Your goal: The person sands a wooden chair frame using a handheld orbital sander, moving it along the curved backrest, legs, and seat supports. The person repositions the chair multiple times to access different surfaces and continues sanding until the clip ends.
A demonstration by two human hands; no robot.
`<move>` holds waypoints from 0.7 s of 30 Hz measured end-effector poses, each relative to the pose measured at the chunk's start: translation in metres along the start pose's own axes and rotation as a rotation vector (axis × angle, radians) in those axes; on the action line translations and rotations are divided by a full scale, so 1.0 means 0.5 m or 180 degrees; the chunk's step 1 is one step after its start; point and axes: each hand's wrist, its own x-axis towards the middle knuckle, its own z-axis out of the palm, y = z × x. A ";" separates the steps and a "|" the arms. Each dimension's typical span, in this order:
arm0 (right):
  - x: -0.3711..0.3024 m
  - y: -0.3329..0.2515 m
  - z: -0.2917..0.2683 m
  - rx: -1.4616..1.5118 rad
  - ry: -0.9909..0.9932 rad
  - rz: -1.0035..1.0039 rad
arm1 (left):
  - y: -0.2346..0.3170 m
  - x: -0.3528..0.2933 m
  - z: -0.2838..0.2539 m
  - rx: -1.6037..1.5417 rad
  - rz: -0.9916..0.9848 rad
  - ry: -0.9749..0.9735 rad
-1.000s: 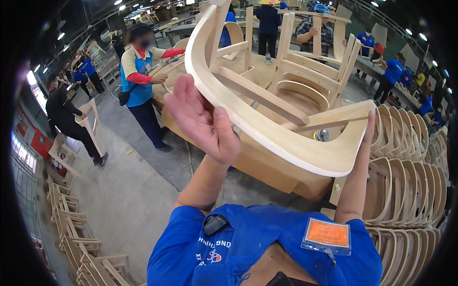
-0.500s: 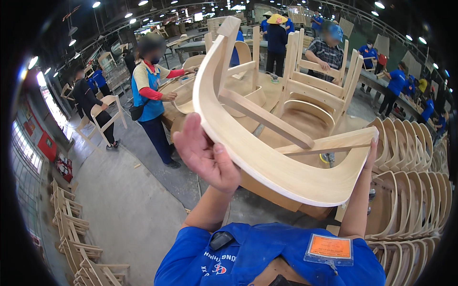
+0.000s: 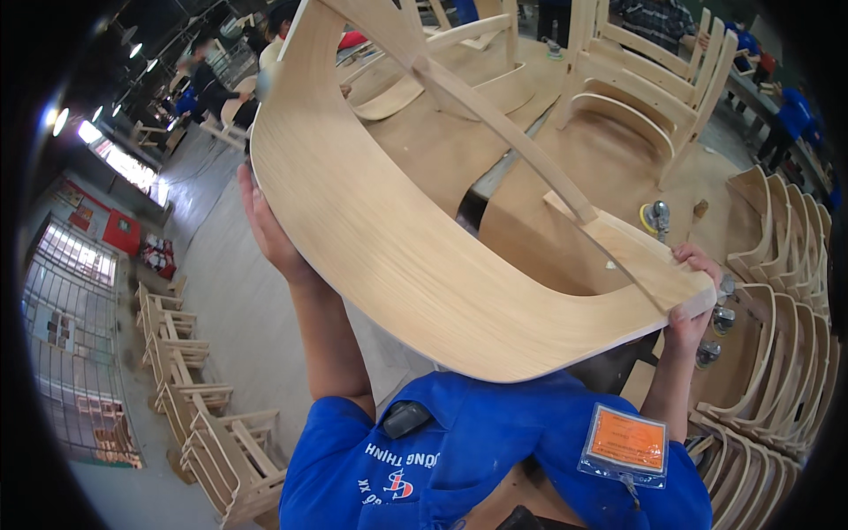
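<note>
A pale wooden chair frame [image 3: 389, 230], with a broad curved back panel and a straight crossbar, is raised in front of my chest and tilted. My left hand [image 3: 272, 230] presses against the outer face of the panel on the left, fingers extended along it and partly hidden behind the wood. At the right end, my right hand [image 3: 694, 287] grips the frame's corner, thumb on the near side and fingers over the top.
Below the frame is a brown-covered worktable [image 3: 530, 247] holding another chair frame [image 3: 632, 115] and a sander [image 3: 654, 217]. Curved wooden parts [image 3: 760, 353] are stacked at right. A row of chair frames [image 3: 208, 424] lines the left floor. Another person [image 3: 212, 88] stands far left.
The chair frame has come nearer and tipped so its panel faces me more. My left hand went from spread fingers at the edge to lying along the panel's outer side. My view has dropped.
</note>
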 end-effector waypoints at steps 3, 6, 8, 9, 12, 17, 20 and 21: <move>-0.022 -0.002 0.034 0.0092 -0.0272 -0.0083 | -0.014 -0.002 -0.007 -0.1117 -0.1087 -0.0045; -0.049 0.002 0.059 0.0114 -0.0569 -0.0191 | -0.032 -0.018 -0.024 -0.1355 -0.1641 -0.0086; -0.059 0.011 0.074 0.0125 -0.0836 -0.0405 | -0.063 -0.012 -0.048 -0.1241 -0.1583 -0.0125; -0.065 0.012 0.082 0.0069 -0.0923 -0.0512 | -0.084 -0.008 -0.065 -0.1015 -0.1404 -0.0204; -0.079 0.009 0.096 -0.0116 -0.1139 -0.0738 | -0.153 0.015 -0.125 -0.1183 -0.1354 -0.0422; -0.082 0.013 0.087 -0.0030 -0.1121 -0.0665 | -0.188 0.019 -0.146 -0.0785 -0.1335 -0.0184; -0.056 0.026 0.053 0.0249 -0.0566 -0.0514 | -0.129 0.038 -0.087 -0.0597 -0.1004 -0.0264; -0.039 0.029 0.037 0.0284 -0.0301 -0.0354 | -0.102 0.034 -0.059 -0.0733 -0.0963 -0.0233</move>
